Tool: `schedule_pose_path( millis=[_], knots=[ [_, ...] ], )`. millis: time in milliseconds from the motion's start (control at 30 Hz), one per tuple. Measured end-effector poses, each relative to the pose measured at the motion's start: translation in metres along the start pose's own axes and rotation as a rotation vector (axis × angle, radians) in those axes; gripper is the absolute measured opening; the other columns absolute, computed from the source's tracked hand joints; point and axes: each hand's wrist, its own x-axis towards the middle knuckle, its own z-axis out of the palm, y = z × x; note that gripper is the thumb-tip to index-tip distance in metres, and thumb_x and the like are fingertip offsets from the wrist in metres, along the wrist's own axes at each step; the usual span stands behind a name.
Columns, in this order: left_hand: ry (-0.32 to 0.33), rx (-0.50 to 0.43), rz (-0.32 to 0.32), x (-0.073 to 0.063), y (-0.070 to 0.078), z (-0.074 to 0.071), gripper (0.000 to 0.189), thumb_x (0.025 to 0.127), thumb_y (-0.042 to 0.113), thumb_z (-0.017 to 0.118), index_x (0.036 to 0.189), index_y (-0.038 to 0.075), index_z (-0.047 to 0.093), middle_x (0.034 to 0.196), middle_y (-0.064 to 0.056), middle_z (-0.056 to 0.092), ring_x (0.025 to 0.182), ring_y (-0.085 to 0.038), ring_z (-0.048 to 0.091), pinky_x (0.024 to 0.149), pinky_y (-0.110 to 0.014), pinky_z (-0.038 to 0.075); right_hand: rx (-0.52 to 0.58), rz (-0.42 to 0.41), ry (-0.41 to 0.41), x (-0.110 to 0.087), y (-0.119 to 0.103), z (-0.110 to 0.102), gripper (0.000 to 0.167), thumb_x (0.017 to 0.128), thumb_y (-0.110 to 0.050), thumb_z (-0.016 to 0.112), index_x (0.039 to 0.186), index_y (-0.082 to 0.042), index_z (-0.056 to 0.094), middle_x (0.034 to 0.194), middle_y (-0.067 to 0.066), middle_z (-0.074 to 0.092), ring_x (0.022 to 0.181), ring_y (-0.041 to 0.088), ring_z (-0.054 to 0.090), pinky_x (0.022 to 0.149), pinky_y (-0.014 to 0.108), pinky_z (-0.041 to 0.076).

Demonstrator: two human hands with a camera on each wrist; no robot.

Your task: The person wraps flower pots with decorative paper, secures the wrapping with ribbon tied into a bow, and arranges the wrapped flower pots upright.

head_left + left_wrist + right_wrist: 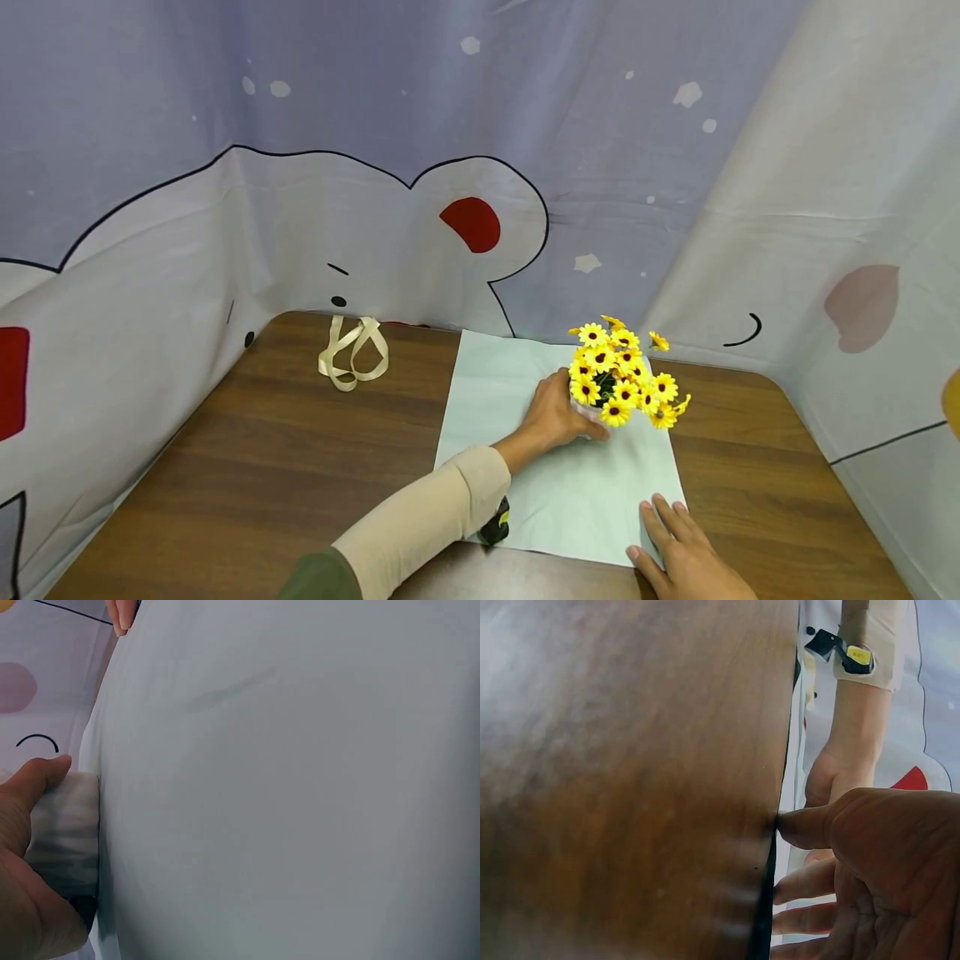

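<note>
A small white pot (pixel 67 832) of yellow artificial-looking daisies (pixel 618 375) stands toward the back of a pale green sheet (pixel 562 508). My left hand (pixel 553 412) grips this pot from its left side, with the thumb around the near side and the other fingers hidden behind it. At the sheet's near right corner my right hand (pixel 686 554) lies palm down, fingers spread and nearly straight. Its fingertips (pixel 802 919) rest at the sheet's edge in the right wrist view.
A loosely looped cream ribbon (pixel 352 354) lies at the back left of the brown wooden table (pixel 300 467). Behind the table hangs a printed curtain (pixel 375 225). A small black device (pixel 855 656) is strapped at the left sleeve's underside.
</note>
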Motion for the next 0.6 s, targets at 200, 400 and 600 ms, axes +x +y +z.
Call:
schedule_pose_path(
  millis=[200,400,600],
  knots=[
    [-0.022,-0.016,-0.044,0.000,-0.006,0.003,0.106,0.061,0.027,0.115,0.147,0.013,0.056,0.140,-0.007,0.069,0.135,-0.028,0.063,0.117,-0.042,0.055,-0.003,-0.019,0.037,0.005,0.019,0.019,0.078,0.109,-0.044,0.073,0.157,0.014,0.054,0.167,0.045,0.043,0.155,0.074,0.036,0.122,0.083,0.036],
    [-0.024,-0.094,-0.020,-0.004,-0.009,0.003,0.099,0.065,0.022,0.113,0.146,0.015,0.057,0.144,-0.006,0.073,0.133,-0.026,0.069,0.118,-0.041,0.057,-0.003,-0.014,0.036,0.006,0.020,0.021,0.078,0.110,-0.044,0.073,0.158,0.014,0.053,0.167,0.045,0.043,0.155,0.074,0.036,0.122,0.084,0.036],
    [-0.024,-0.114,0.005,-0.003,-0.011,0.000,0.101,0.068,0.020,0.111,0.154,0.017,0.059,0.150,-0.002,0.072,0.137,-0.022,0.068,0.121,-0.039,0.054,0.001,0.011,0.002,-0.001,0.001,0.004,0.077,0.110,-0.040,0.072,0.157,0.017,0.051,0.168,0.047,0.040,0.155,0.075,0.034,0.121,0.084,0.037]
  ],
)
